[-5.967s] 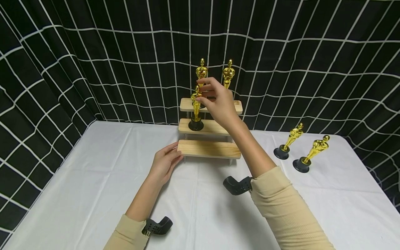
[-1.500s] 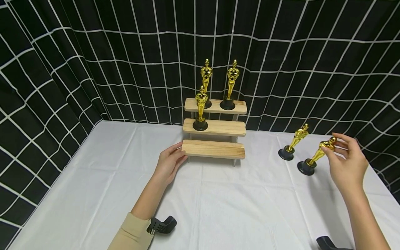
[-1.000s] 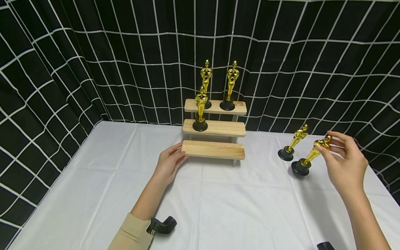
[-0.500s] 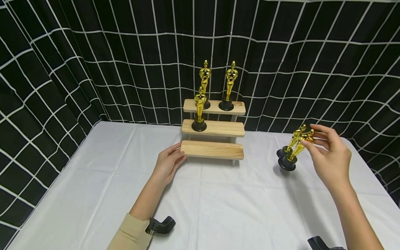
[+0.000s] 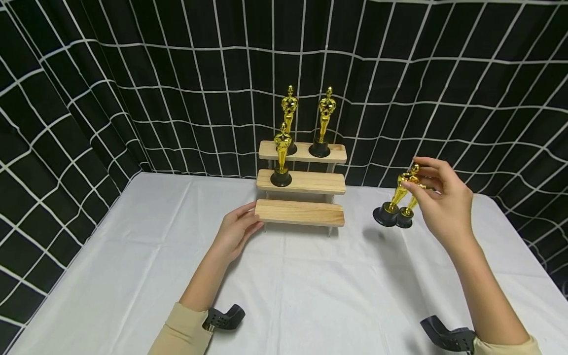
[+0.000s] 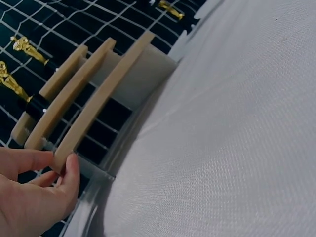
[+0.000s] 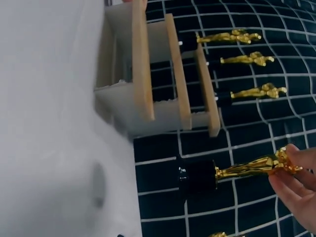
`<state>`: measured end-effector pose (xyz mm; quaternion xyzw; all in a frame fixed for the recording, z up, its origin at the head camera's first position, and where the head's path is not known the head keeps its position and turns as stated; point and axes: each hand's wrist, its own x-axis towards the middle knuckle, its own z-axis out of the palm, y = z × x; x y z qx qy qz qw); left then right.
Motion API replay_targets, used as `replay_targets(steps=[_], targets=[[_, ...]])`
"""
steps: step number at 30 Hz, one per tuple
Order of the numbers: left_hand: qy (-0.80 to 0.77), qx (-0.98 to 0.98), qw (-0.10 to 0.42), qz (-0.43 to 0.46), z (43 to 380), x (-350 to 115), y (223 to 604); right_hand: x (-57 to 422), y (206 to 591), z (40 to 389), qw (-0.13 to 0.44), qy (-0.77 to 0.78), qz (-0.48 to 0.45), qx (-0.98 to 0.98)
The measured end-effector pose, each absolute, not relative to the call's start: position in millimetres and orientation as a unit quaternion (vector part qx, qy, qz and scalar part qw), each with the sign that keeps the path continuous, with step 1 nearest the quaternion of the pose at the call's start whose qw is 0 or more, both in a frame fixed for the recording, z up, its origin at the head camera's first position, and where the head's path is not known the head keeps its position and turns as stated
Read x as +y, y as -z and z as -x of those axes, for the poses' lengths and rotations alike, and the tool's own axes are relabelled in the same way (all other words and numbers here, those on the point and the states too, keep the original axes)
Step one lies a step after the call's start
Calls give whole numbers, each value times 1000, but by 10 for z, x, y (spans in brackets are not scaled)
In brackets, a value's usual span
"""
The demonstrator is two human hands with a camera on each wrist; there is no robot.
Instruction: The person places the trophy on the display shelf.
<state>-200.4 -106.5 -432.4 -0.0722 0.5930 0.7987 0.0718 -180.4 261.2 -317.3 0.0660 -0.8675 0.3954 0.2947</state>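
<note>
My right hand (image 5: 445,204) pinches a gold trophy statuette (image 7: 247,169) by its upper body, between thumb and fingers. Its black base hangs above the table, tilted toward the left. Behind it stands another trophy (image 5: 405,218), partly covered by the held one and my fingers. My left hand (image 5: 235,229) grips the left end of the lowest shelf of a three-tier wooden display stand (image 5: 299,213); in the left wrist view its thumb and fingers pinch the board end. One trophy (image 5: 282,153) stands at the left of the middle shelf. Two more, a left trophy (image 5: 290,105) and a right trophy (image 5: 326,112), occupy the top shelf.
A white cloth (image 5: 328,291) covers the table. Behind and beside it hangs a black curtain (image 5: 208,108) with a white grid, close to the back of the stand. Black wrist mounts (image 5: 225,318) stick out from both sleeves.
My right hand left the middle-shelf trophy, took hold of the nearer right-hand trophy, lifted it and carried it left past the other one. My left hand stays at the stand.
</note>
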Motion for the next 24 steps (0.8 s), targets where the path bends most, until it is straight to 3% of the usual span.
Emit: replay_targets(steps=[24], targets=[[-799, 593, 70, 73, 2016, -1076, 4322, 2128, 2839, 2150, 267, -430, -135, -852]])
